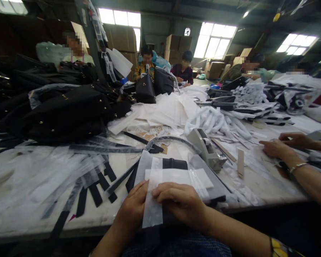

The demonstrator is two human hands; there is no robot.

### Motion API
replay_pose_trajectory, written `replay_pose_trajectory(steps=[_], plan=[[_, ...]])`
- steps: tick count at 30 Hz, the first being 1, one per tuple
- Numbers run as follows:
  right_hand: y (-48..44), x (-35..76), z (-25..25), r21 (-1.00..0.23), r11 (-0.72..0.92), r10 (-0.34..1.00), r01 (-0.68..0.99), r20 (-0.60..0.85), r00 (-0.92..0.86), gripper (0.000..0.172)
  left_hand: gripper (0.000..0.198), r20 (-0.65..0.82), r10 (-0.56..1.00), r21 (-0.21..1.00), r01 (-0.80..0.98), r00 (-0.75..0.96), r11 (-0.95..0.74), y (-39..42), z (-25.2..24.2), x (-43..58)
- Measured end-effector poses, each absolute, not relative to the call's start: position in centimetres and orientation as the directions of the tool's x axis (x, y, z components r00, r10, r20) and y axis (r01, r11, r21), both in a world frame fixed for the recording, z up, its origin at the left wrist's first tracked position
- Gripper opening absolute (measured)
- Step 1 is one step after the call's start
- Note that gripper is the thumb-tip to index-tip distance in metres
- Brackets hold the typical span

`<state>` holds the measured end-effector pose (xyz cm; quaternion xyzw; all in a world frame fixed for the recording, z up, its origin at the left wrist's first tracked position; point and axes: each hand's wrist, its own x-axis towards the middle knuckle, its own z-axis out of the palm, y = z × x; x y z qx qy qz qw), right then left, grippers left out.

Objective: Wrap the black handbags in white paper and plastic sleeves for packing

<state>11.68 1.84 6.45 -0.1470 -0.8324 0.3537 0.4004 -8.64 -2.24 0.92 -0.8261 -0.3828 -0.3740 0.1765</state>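
Observation:
A black bag lies on the table in front of me, partly covered by white padding sheets and clear film. Its handle, wrapped in clear plastic, arches up behind it. A translucent white strip runs down over the bag's near edge. Along the strip's left side, my left hand is closed on it, with most fingertips hidden. My right hand has curled fingers and pinches the strip's right side. The bag's lower part is hidden behind my hands.
A grey tape dispenser stands just right of the bag. Black straps and clear plastic sleeves lie left. Black bags are heaped behind. At right, a co-worker's hands handle something; several other people sit across the table.

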Motion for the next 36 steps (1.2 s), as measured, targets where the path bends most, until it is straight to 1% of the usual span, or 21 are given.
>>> replay_pose_trajectory(steps=[3, 6, 8, 10, 13, 15, 17, 18, 20, 22, 23, 25, 26, 27, 29, 31, 32, 33, 34, 36], plan=[[1.9, 11.7, 6.5, -0.751, 0.659, 0.56, -0.044, 0.528, -0.638, 0.015, 0.022, 0.773, 0.494, 0.017, 0.765, 0.399, -0.644, -2.2, 0.5, -8.8], [1.9, 11.9, 6.1, -0.727, 0.683, 0.525, -0.06, 0.548, -0.651, 0.014, 0.018, 0.77, 0.522, 0.052, 0.78, 0.366, -0.624, -2.6, 0.0, -8.8], [1.9, 11.9, 5.6, -0.661, 0.747, 0.449, -0.076, 0.585, -0.675, 0.013, 0.015, 0.769, 0.548, 0.091, 0.793, 0.329, -0.603, -2.8, -0.3, -8.8], [1.9, 11.9, 4.9, -0.557, 0.826, 0.351, -0.081, 0.622, -0.7, 0.016, 0.014, 0.773, 0.567, 0.128, 0.805, 0.284, -0.579, -3.1, -0.6, -8.7], [1.8, 11.9, 4.2, -0.436, 0.897, 0.259, -0.068, 0.646, -0.718, 0.023, 0.025, 0.782, 0.569, 0.159, 0.802, 0.253, -0.576, -3.2, -1.0, -8.8], [1.7, 12.1, 4.3, -0.409, 0.91, 0.228, -0.07, 0.634, -0.739, 0.023, 0.032, 0.769, 0.571, 0.146, 0.792, 0.286, -0.593, -3.2, -1.0, -8.8], [1.5, 12.3, 5.1, -0.434, 0.896, 0.212, -0.096, 0.606, -0.766, 0.017, 0.036, 0.738, 0.583, 0.122, 0.782, 0.339, -0.611, -3.2, -0.9, -8.9], [1.3, 12.4, 5.6, -0.473, 0.876, 0.238, -0.096, 0.596, -0.767, 0.015, 0.037, 0.725, 0.586, 0.11, 0.779, 0.362, -0.617, -3.2, -0.9, -8.9], [1.0, 12.5, 6.5, -0.557, 0.83, 0.375, -0.023, 0.589, -0.716, 0.016, 0.038, 0.715, 0.586, 0.098, 0.775, 0.382, -0.625, -3.2, -1.0, -8.9], [0.8, 12.3, 6.9, -0.589, 0.798, 0.526, 0.127, 0.577, -0.625, 0.012, 0.038, 0.723, 0.579, 0.096, 0.776, 0.376, -0.623, -3.2, -1.1, -8.9], [0.8, 12.1, 6.8, -0.572, 0.793, 0.567, 0.211, 0.563, -0.602, 0.014, 0.037, 0.729, 0.576, 0.097, 0.778, 0.37, -0.621, -3.1, -1.2, -8.9], [0.8, 11.7, 6.2, -0.484, 0.806, 0.578, 0.34, 0.521, -0.628, 0.027, 0.036, 0.732, 0.574, 0.1, 0.775, 0.367, -0.624, -3.1, -1.1, -9.0], [0.8, 11.6, 5.7, -0.433, 0.818, 0.567, 0.379, 0.494, -0.659, 0.03, 0.036, 0.724, 0.577, 0.105, 0.768, 0.377, -0.632, -3.1, -0.9, -9.1], [0.9, 11.5, 5.2, -0.387, 0.828, 0.556, 0.405, 0.472, -0.684, 0.029, 0.038, 0.705, 0.591, 0.119, 0.757, 0.391, -0.642, -3.2, -0.5, -9.3], [1.0, 11.4, 4.2, -0.317, 0.848, 0.53, 0.425, 0.46, -0.713, 0.025, 0.045, 0.624, 0.658, 0.191, 0.733, 0.423, -0.653, -3.7, 0.5, -9.6], [1.1, 11.3, 3.6, -0.271, 0.862, 0.508, 0.429, 0.468, -0.723, 0.023, 0.057, 0.511, 0.729, 0.279, 0.714, 0.455, -0.642, -4.1, 1.6, -9.9], [1.1, 11.2, 3.4, -0.25, 0.866, 0.499, 0.433, 0.473, -0.726, 0.021, 0.063, 0.47, 0.752, 0.305, 0.714, 0.463, -0.631, -4.3, 1.9, -10.0], [1.1, 11.1, 3.4, -0.231, 0.868, 0.495, 0.439, 0.475, -0.727, 0.02, 0.066, 0.457, 0.76, 0.307, 0.72, 0.462, -0.622, -4.3, 2.1, -10.0], [1.1, 11.1, 3.5, -0.221, 0.864, 0.5, 0.452, 0.472, -0.726, 0.02, 0.064, 0.48, 0.748, 0.283, 0.727, 0.457, -0.626, -4.2, 2.0, -10.0], [1.1, 11.1, 4.1, -0.242, 0.847, 0.531, 0.474, 0.439, -0.725, 0.02, 0.049, 0.589, 0.68, 0.188, 0.744, 0.437, -0.641, -3.8, 1.4, -9.8]])
